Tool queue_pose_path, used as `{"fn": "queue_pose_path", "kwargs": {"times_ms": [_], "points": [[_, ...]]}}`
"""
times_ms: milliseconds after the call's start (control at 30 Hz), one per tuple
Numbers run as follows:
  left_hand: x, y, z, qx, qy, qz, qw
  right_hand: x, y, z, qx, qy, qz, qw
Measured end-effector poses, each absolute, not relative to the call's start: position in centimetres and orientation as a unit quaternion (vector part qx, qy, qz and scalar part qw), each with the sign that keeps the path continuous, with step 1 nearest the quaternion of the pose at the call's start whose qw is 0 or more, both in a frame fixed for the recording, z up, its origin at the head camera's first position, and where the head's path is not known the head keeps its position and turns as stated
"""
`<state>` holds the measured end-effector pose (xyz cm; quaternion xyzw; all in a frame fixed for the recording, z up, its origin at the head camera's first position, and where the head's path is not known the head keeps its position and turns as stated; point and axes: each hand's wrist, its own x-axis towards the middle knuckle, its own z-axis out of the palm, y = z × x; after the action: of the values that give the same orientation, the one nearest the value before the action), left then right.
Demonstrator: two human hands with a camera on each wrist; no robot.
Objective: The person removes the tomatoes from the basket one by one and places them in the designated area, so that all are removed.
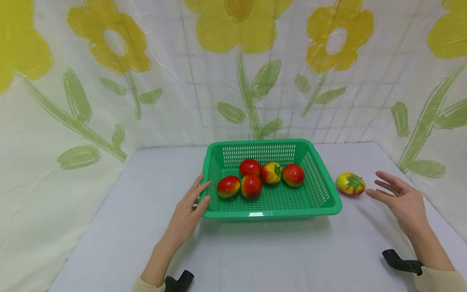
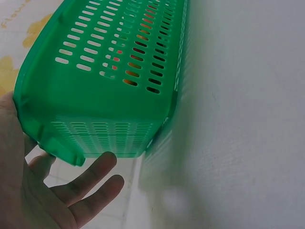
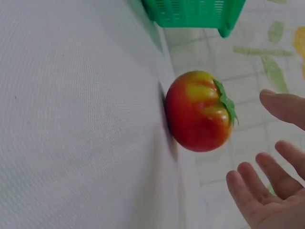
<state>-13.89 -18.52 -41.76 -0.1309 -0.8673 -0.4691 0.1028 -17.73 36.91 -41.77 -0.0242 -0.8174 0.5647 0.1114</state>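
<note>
A green plastic basket [image 1: 255,213] stands in the middle of the table, with several red and yellow tomatoes [image 1: 251,186] inside. At its left end my left hand [image 1: 187,215] rests against the rim, thumb and fingers extended. In the left wrist view, two fingers [image 2: 97,174] of that hand stand off the basket's slotted wall [image 2: 114,95]. A single tomato [image 1: 350,184], yellow and red with a green leafy top, lies outside the basket on its right. Just right of it, my right hand [image 1: 405,202] hovers with spread fingers, holding nothing; the right wrist view shows a gap between hand and tomato [image 3: 198,112].
A white cloth covers the table [image 1: 255,259]. Behind and beside it hangs a pale curtain [image 1: 175,101] printed with yellow flowers. Black straps [image 1: 401,263] circle both wrists. The basket's right end stands close to the loose tomato.
</note>
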Motion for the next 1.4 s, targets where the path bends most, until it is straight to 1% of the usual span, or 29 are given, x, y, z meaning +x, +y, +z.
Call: {"fn": "queue_pose_path", "kwargs": {"times_ms": [100, 333, 500, 700, 867, 967, 1167, 1300, 1400], "points": [[-13.7, -18.5, -41.9, -0.132, -0.868, -0.468, 0.103, -17.6, 37.0, -41.9, -0.03, -0.829, 0.546, 0.117], [-13.6, -18.6, -41.9, -0.128, -0.867, -0.47, 0.106, -17.7, 36.9, -42.1, -0.029, -0.818, 0.56, 0.124], [-13.7, -18.7, -41.9, -0.138, -0.866, -0.469, 0.107, -17.7, 36.4, -41.9, -0.056, -0.834, 0.536, 0.119], [-13.7, -18.7, -41.9, -0.141, -0.868, -0.464, 0.11, -17.7, 35.7, -41.5, -0.062, -0.823, 0.554, 0.108], [-13.8, -18.6, -41.9, -0.139, -0.87, -0.461, 0.106, -17.7, 34.6, -41.0, -0.062, -0.801, 0.581, 0.129], [-13.9, -18.5, -41.9, -0.138, -0.869, -0.462, 0.106, -17.5, 33.2, -40.3, -0.059, -0.786, 0.595, 0.155], [-13.9, -18.5, -42.1, -0.138, -0.865, -0.47, 0.107, -16.8, 29.3, -38.9, -0.014, -0.786, 0.586, 0.195], [-13.9, -18.5, -42.2, -0.14, -0.864, -0.472, 0.108, -16.0, 26.3, -38.4, 0.045, -0.783, 0.589, 0.195], [-14.0, -18.6, -42.1, -0.14, -0.864, -0.471, 0.108, -15.5, 24.0, -38.1, 0.097, -0.777, 0.594, 0.184]]}}
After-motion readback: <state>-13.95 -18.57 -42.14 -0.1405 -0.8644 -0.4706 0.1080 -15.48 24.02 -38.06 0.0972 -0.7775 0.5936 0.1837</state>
